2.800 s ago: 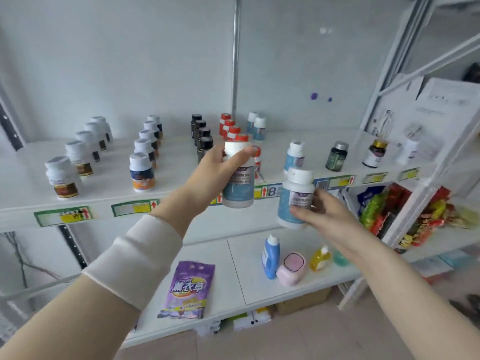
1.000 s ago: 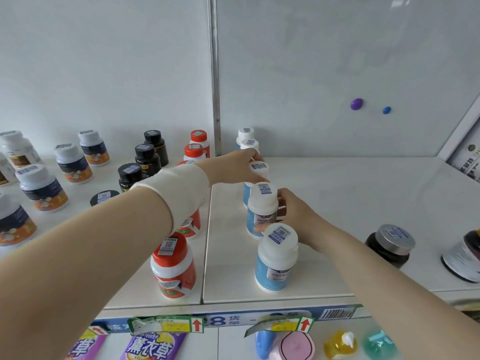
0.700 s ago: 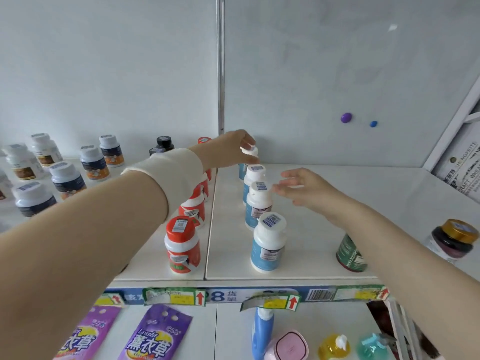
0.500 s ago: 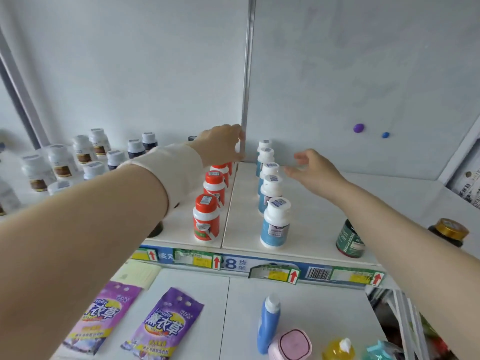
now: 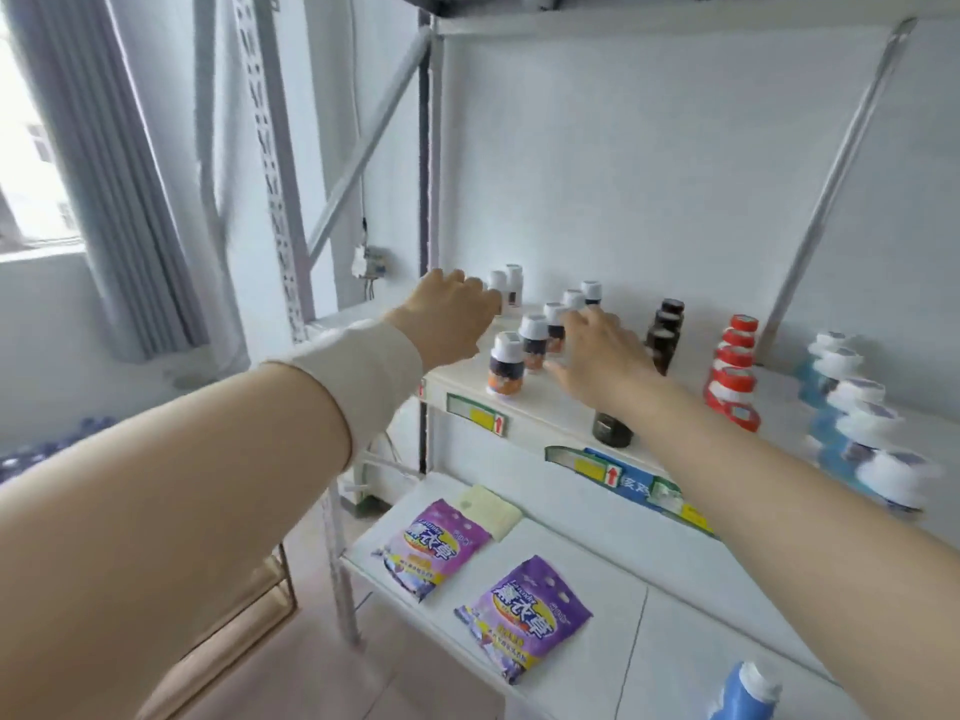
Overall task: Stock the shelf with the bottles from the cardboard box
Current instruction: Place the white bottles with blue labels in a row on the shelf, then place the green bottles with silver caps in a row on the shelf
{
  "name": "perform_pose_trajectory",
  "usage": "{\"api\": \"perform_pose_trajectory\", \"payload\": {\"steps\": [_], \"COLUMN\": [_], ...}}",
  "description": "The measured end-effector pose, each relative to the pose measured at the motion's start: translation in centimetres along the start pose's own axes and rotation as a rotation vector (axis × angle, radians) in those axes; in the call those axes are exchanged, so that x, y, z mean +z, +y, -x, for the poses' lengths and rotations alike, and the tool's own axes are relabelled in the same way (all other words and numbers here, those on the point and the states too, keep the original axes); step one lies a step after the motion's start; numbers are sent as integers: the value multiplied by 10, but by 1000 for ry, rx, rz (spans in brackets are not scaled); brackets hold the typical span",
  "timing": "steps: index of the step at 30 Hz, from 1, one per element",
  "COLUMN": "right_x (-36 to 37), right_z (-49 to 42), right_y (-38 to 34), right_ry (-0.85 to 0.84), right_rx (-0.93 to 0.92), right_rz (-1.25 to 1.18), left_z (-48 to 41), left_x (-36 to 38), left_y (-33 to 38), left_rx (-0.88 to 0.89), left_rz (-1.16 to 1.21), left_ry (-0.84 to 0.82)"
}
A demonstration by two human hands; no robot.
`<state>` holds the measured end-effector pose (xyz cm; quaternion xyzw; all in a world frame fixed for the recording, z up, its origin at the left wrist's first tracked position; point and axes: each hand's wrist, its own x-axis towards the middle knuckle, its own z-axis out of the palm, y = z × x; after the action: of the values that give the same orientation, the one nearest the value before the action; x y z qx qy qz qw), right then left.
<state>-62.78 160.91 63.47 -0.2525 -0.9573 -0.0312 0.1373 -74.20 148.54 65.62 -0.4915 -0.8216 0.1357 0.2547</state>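
Note:
The white shelf (image 5: 550, 407) carries rows of bottles: white-capped ones with orange labels (image 5: 505, 363), black ones (image 5: 665, 330), red ones with white bands (image 5: 735, 376) and blue ones with white caps (image 5: 857, 423) at the right. My left hand (image 5: 449, 317), with a cream wristband, hovers over the shelf's left end, fingers loosely spread and holding nothing. My right hand (image 5: 597, 356) floats above the orange-label row, fingers apart and empty. The cardboard box is out of view.
Two purple pouches (image 5: 431, 548) (image 5: 524, 615) and a pale yellow pad (image 5: 491, 511) lie on the lower shelf, with a blue bottle (image 5: 743, 693) at the bottom right. A perforated metal upright (image 5: 280, 226) and a curtained window (image 5: 104, 200) stand to the left.
The view has swung left along the shelf. Both hands have left the blue bottles and moved over the white-capped rows at the left end. Earlier each hand held a blue bottle; now both are empty.

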Motion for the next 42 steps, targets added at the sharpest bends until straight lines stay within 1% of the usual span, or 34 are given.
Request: {"api": "perform_pose_trajectory", "payload": {"steps": [7, 11, 15, 20, 23, 26, 29, 33, 37, 42], "right_x": [57, 104, 157, 241, 298, 357, 415, 478, 545, 628], "right_z": [-74, -101, -129, -183, -217, -236, -251, -264, -272, -274], "right_y": [-214, -331, -418, -494, -535, -569, -600, -636, -664, -686], "right_ry": [-49, -134, -202, -310, -354, -481, -582, -707, -814, -974], "right_rx": [-275, -410, -533, -626, -689, -753, -833, -889, -908, -829], "right_rz": [6, -10, 9, 48, 35, 26, 68, 114, 165, 175], "left_z": [114, 181, 226, 244, 249, 261, 282, 312, 334, 346], "left_x": [102, 179, 255, 356, 418, 477, 536, 598, 667, 749], "left_y": [-178, -262, -322, -373, -396, -409, -413, -407, -404, -383], "left_rx": [-254, -353, -460, -517, -566, -641, -720, -814, -907, -1066], "left_rz": [-25, -71, 0, 71, 127, 240, 349, 510, 658, 924], "left_ry": [-190, -375, -481, -576, -634, -721, -800, -919, -997, -1076]}}
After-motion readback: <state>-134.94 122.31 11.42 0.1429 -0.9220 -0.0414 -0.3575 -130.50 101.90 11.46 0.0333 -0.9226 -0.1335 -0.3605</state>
